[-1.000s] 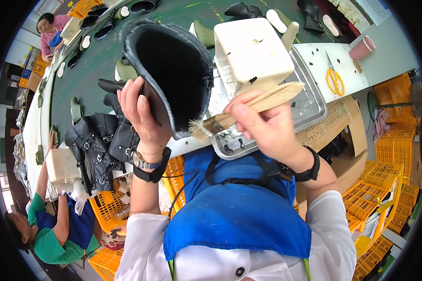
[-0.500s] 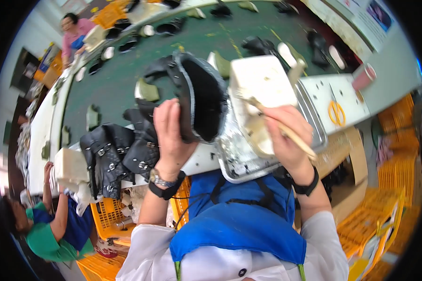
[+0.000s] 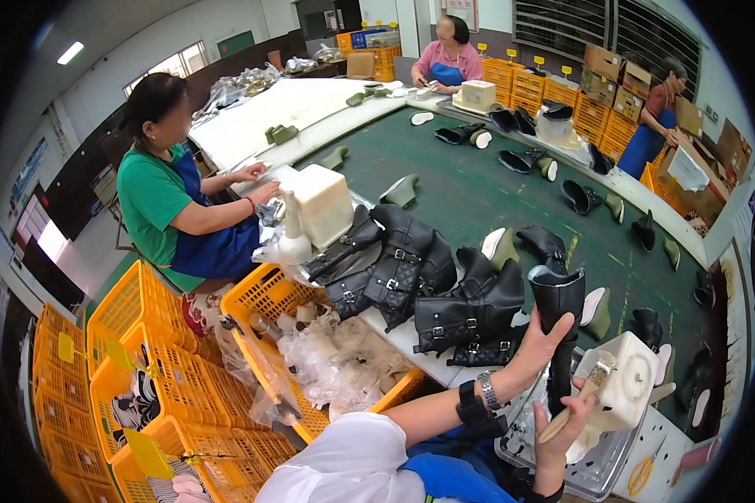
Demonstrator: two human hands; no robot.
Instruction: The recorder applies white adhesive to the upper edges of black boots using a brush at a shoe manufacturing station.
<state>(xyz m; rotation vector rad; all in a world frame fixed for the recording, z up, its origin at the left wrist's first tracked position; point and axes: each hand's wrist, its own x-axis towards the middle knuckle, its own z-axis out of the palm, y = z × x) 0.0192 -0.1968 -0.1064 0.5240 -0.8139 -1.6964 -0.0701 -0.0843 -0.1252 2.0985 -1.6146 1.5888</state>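
Observation:
My left hand (image 3: pixel 535 352) grips a black boot (image 3: pixel 557 303) with a pale, wet-looking edge at its upturned end. In my right hand (image 3: pixel 557 436) is a wooden-handled brush (image 3: pixel 572 409), its head beside a cream-white block-shaped container (image 3: pixel 627 379). That container stands in a metal tray (image 3: pixel 597 488) in front of me. Left of the boot, several black buckled boots (image 3: pixel 411 264) lie in a heap on the white table edge. A green sole piece with a white face (image 3: pixel 596 312) lies just beyond the boot.
A green conveyor belt (image 3: pixel 470 189) carries boots and green soles. At left a co-worker in green (image 3: pixel 164 189) sits by another cream container (image 3: pixel 320 205); two more people stand farther back. Yellow crates (image 3: pixel 164 394), one with crumpled plastic, are at my left. Yellow-handled scissors (image 3: pixel 640 476) lie at right.
My view has swung left and up, so the co-workers and crates now show more fully. The boot has turned, its opening no longer facing me. Both hands keep hold of boot and brush.

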